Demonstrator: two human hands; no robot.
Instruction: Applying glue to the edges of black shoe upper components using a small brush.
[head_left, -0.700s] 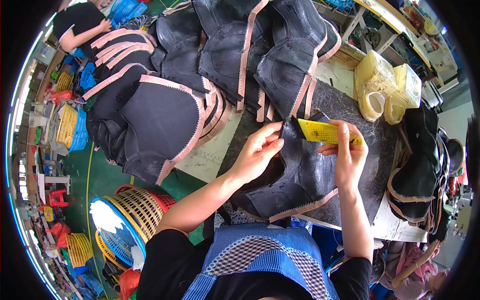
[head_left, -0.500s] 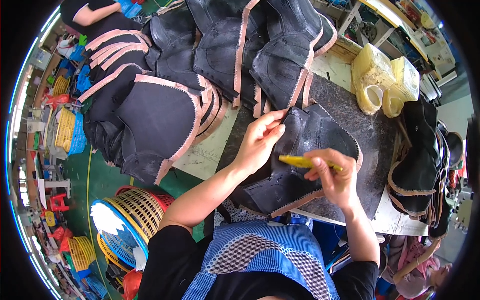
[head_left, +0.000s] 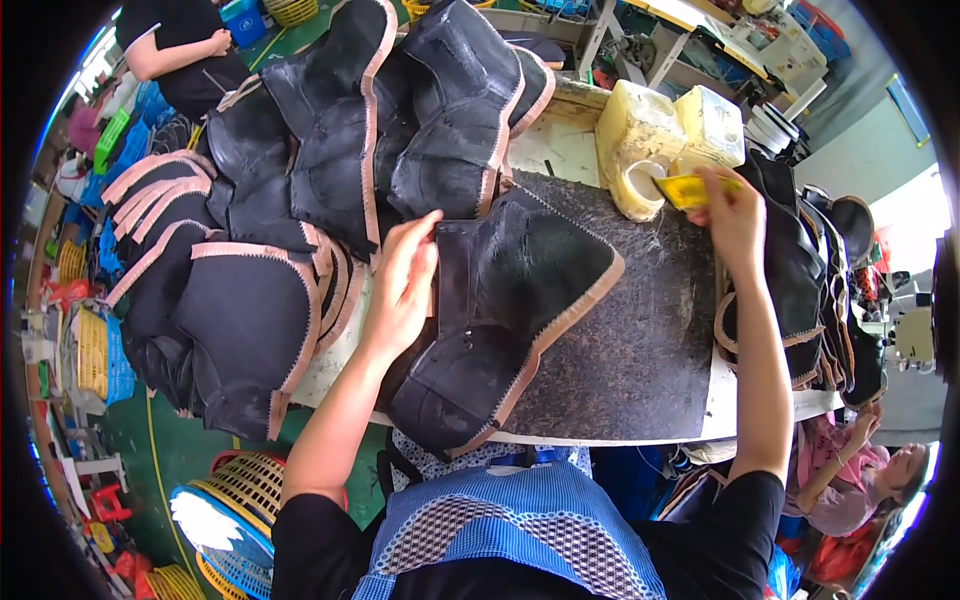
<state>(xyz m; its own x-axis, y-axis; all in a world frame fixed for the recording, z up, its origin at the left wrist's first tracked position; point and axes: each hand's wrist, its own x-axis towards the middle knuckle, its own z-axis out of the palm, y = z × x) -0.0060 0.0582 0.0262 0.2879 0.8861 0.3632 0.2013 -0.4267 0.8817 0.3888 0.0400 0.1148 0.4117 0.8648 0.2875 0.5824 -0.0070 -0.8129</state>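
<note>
A black boot-upper piece (head_left: 535,245) with a pinkish zigzag-stitched edge lies on the dark work mat (head_left: 640,330), parts of its surface wet-looking. At its left edge is my left hand (head_left: 400,285), the fingers stretched out along the piece and the thumb apart. My right hand (head_left: 735,215) grips a flat yellow spreader (head_left: 690,189) off to the right. The spreader's tip is at the round mouth of a glue-crusted, cream plastic container (head_left: 640,125). Whether the tip touches anything inside I cannot tell.
Stacked black uppers (head_left: 450,100) cover the table's far left; another pile (head_left: 250,310) lies at the near left. More uppers (head_left: 790,270) hang at the right edge. A second crusted container (head_left: 710,125) adjoins the first. Baskets (head_left: 235,500) stand lower left. Other people are nearby.
My right hand has carried the yellow spreader from above the upper to the container's mouth. My left hand has loosened from its pinch on the upper's edge. The view has shifted rightward.
</note>
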